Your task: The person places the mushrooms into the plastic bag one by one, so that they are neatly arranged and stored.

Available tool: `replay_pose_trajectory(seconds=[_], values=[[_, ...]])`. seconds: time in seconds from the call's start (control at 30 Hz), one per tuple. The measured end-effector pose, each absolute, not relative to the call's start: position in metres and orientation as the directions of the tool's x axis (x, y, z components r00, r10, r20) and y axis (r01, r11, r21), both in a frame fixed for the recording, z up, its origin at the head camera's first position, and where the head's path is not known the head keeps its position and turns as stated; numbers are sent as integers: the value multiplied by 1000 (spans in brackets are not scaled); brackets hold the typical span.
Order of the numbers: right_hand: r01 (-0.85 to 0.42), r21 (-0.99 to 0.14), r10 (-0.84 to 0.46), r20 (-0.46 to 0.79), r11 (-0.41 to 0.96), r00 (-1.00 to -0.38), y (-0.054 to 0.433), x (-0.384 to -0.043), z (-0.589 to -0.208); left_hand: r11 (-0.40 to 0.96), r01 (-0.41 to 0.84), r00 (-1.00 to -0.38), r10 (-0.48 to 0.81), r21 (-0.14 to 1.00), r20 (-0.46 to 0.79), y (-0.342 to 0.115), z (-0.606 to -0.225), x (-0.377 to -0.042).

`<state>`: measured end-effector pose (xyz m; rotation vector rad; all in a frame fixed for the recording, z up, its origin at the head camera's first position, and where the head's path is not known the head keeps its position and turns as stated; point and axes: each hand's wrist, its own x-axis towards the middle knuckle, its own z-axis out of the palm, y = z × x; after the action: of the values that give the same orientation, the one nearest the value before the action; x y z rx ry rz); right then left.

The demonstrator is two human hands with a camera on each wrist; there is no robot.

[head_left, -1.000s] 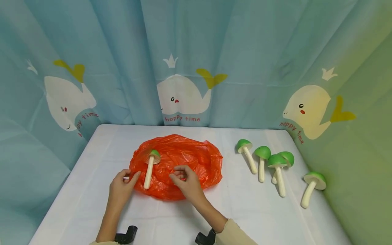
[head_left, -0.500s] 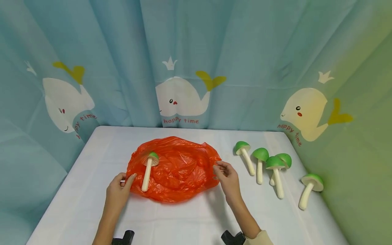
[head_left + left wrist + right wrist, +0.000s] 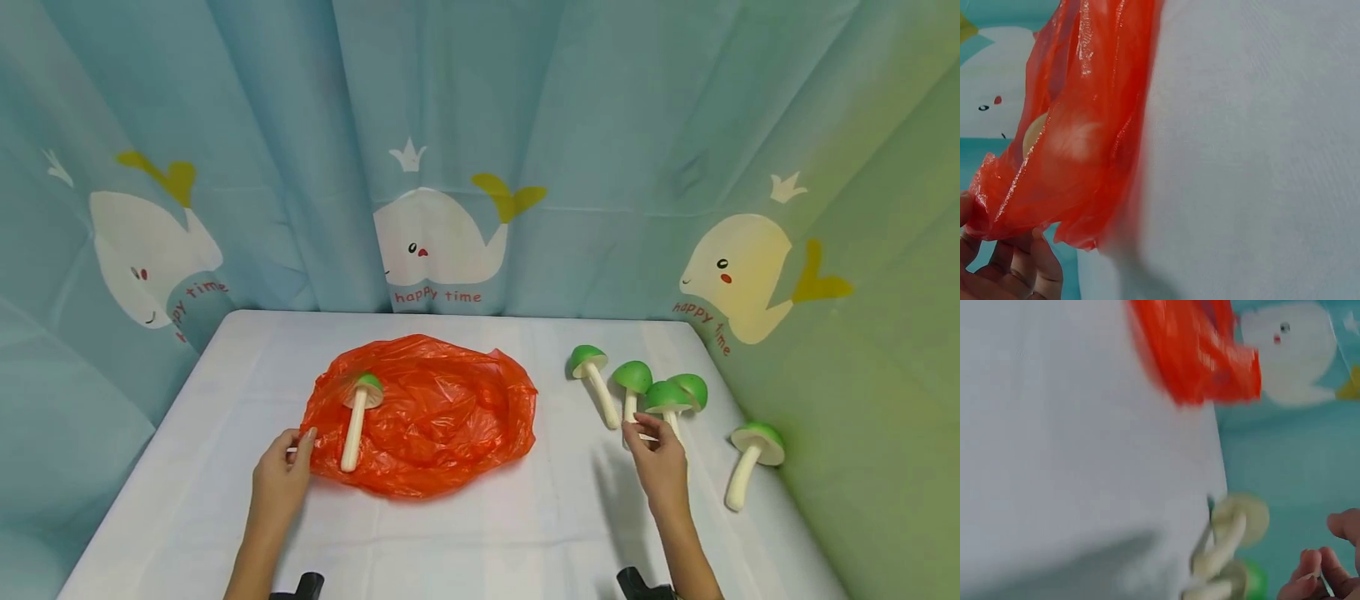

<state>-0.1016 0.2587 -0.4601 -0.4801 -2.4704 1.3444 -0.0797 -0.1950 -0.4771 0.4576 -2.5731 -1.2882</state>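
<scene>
Red plastic bag holds one green-capped toy mushroom; left hand pinches bag's left edge. Right of bag, across white tabletop: relaxed right hand, gripping nothing, near five more mushrooms.

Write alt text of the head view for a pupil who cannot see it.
A person's left hand pinches the edge of a red plastic bag where one green-capped mushroom lies. The right hand hovers, holding nothing, near five more mushrooms on a white table.

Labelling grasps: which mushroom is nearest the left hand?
The leftmost mushroom, the only one at the red bag; the other five mushrooms lie on the table to the bag's right.
</scene>
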Motion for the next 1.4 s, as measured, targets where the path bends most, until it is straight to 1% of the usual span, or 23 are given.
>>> replay_pose_trajectory(seconds=[0.07,0.17,0.23,0.3,0.37,0.47,0.7,0.8,0.93,1.07,1.23,1.4], values=[[198,-779,410,83,595,-908,275,-98,-461,559,-191,-924,-379,807,44,-196,-478,-80],[222,-659,362,81,719,-929,298,-94,-462,552,-199,-925,-379,810,32,-197,-478,-80],[233,-606,350,81,761,-933,310,-93,-465,553,-195,-923,-382,810,39,-197,-478,-80],[249,-577,349,67,778,-935,318,-91,-467,555,-186,-922,-384,811,52,-197,-477,-80],[277,-558,359,41,782,-932,324,-90,-471,554,-177,-922,-382,814,59,-197,-478,-80],[310,-542,378,16,781,-926,330,-88,-477,560,-165,-923,-378,812,73,-200,-488,-82],[341,-548,435,47,764,-899,337,-85,-487,608,-139,-909,-392,782,144,-223,-546,-97],[347,-546,443,49,762,-895,340,-85,-488,609,-135,-911,-386,782,144,-226,-551,-99],[326,-556,420,46,764,-906,343,-85,-490,573,-135,-916,-383,809,119,-213,-517,-91],[317,-574,394,10,755,-919,347,-87,-493,555,-156,-913,-397,817,95,-200,-484,-82],[322,-583,365,-47,746,-930,351,-88,-496,554,-166,-917,-392,816,79,-195,-473,-80],[337,-584,346,-100,738,-933,353,-87,-497,544,-175,-926,-375,821,51,-195,-475,-80]])
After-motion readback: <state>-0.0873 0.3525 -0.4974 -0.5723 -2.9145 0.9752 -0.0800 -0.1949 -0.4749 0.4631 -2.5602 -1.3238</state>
